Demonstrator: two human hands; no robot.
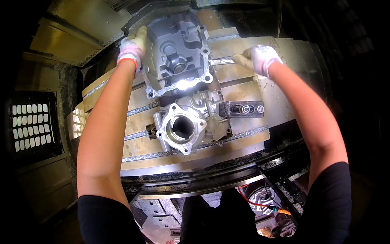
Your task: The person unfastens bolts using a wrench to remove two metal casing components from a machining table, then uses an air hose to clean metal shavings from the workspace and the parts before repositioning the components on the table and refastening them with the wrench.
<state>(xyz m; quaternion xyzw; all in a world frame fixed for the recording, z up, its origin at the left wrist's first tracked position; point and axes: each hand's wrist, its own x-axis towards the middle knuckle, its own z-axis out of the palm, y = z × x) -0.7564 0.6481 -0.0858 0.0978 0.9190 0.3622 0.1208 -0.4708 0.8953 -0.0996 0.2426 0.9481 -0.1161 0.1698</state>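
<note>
A large grey cast-metal housing [160, 55], with its hollow side facing me, stands at the back of the slotted machine table [140, 156]. My left hand [135, 45], in a white glove with yellowish fingers, grips its left edge; some of the fingers are hidden. On the opposite side, my gloved right hand [260, 58] is closed around the end of a steel wrench [222, 62]. The wrench's other end reaches the housing's right side, where its jaw is hidden. Nearer to me sits a second casting with a round machined flange [178, 145].
A dark slotted clamp with bolts [245, 109] lies right of the flanged casting. Metal chips [140, 109] fill the table slots. At the left is a perforated panel [32, 126]. Below the table edge, a red hose with an orange-tipped fitting [280, 210] hangs near more metal parts.
</note>
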